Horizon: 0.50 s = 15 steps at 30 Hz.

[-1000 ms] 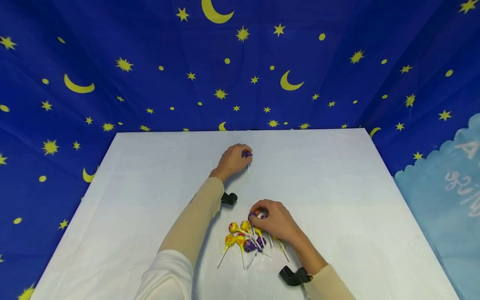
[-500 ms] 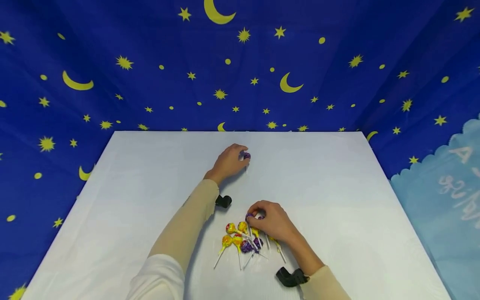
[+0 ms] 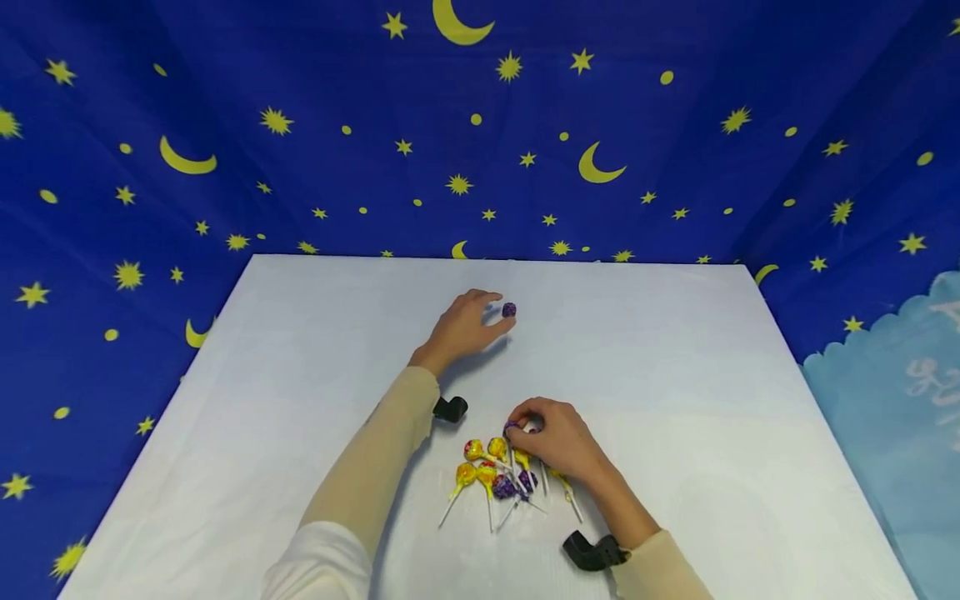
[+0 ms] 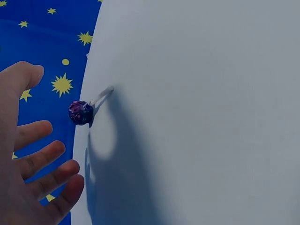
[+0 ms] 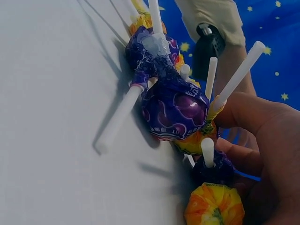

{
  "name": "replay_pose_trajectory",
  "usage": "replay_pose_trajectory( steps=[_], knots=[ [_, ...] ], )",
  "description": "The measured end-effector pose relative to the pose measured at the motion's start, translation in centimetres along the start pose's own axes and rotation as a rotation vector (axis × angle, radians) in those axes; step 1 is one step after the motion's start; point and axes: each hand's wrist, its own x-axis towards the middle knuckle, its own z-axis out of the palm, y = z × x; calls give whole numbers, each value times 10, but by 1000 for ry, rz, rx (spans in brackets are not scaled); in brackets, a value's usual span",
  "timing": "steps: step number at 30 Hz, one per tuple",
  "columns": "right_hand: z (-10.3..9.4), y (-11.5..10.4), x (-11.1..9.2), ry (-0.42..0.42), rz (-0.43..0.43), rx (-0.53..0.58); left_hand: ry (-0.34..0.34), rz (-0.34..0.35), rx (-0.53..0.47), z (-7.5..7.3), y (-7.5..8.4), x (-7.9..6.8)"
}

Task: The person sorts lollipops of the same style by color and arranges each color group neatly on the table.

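Observation:
My left hand reaches to the far part of the white table with thumb and fingers spread. Just off its fingertips is a purple-wrapped lollipop, apart from the hand in the left wrist view, its white stick running to the tabletop. Nearer me, my right hand bends over a cluster of lollipops, thumb and forefinger pinching a purple lollipop by its head. Around it lie yellow lollipops and purple lollipops, sticks crossing. The right hand partly hides some of them.
The white table ends at a blue curtain with yellow stars and moons. Black camera mounts sit at both wrists. A light blue panel with writing hangs at the right.
The left hand's fingers have opened and let go of the purple lollipop, which stays at the far part of the table. The right hand keeps its pinch over the cluster.

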Motion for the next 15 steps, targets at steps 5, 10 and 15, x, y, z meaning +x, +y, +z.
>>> replay_pose_trajectory(
  steps=[5,10,15],
  knots=[
    [-3,0,0,5,5,23,8,-9,4,0,-1,-9],
    [-3,0,-1,2,5,17,37,-15,-17,3,-3,-23],
    [-2,1,-2,0,-1,17,37,-16,-24,1,-1,-35]
  ],
)
